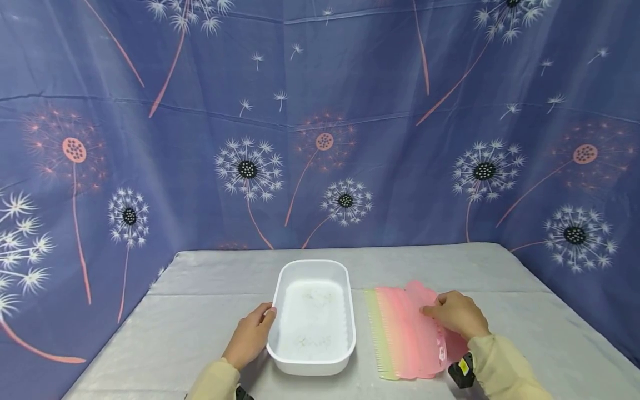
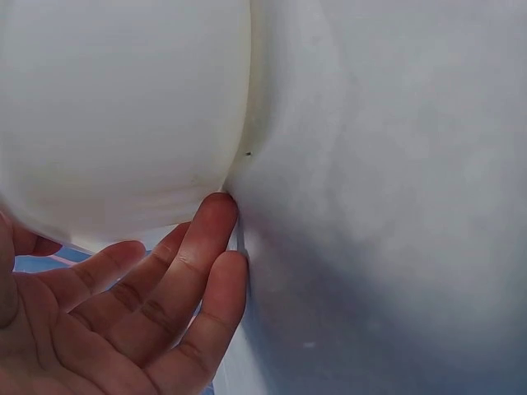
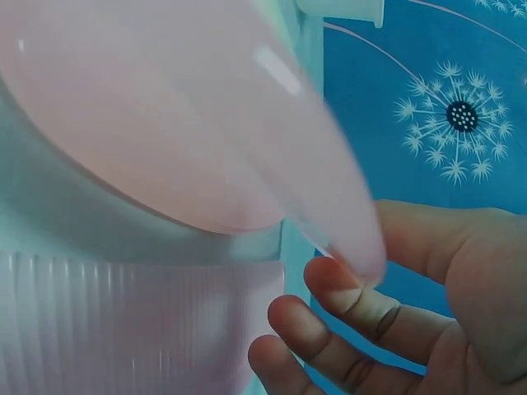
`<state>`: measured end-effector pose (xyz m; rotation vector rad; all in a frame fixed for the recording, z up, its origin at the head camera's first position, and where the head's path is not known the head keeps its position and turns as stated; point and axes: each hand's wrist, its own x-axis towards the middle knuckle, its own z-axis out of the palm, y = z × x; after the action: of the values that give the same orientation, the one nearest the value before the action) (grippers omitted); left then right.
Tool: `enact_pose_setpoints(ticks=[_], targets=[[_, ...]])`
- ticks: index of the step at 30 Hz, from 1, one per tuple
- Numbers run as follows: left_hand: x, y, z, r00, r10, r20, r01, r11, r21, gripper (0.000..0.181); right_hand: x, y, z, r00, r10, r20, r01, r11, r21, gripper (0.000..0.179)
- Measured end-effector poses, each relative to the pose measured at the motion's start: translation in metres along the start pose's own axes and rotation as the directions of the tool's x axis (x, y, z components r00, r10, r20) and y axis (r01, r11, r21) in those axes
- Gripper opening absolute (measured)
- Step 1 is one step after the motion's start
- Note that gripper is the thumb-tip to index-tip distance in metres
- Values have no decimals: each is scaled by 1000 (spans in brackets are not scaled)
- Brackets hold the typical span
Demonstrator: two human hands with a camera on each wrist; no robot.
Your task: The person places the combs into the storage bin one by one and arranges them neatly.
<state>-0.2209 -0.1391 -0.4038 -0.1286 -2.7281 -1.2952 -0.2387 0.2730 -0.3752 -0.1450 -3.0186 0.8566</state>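
Note:
A white rectangular plastic basin with rounded corners sits on the table, faint marks on its floor. My left hand holds its left side, thumb at the rim; in the left wrist view its fingers touch the outer wall. Right of the basin lie several overlapping translucent combs, a pale green comb leftmost and pink ones over it. My right hand pinches the edge of the top pink comb between thumb and fingers; that edge is tilted up. Below it a ribbed pink piece shows, partly hidden.
A grey-white cloth covers the table. Behind it and at both sides hangs a blue curtain with printed dandelions. A black wrist device sits below my right hand.

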Motion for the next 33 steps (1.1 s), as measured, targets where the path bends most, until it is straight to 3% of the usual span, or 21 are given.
enact_pose_setpoints(ticks=[26,33], targets=[[-1,1,-2,1000,3,4,-3,1000,-15,39,-4,-24,-17,998,-42,-39,45,997,70,39],[-1,-1,-1,999,32,-1,-32,999,-6,39,-3,-37,-22,996,-69,-59,73,995,71,38]])
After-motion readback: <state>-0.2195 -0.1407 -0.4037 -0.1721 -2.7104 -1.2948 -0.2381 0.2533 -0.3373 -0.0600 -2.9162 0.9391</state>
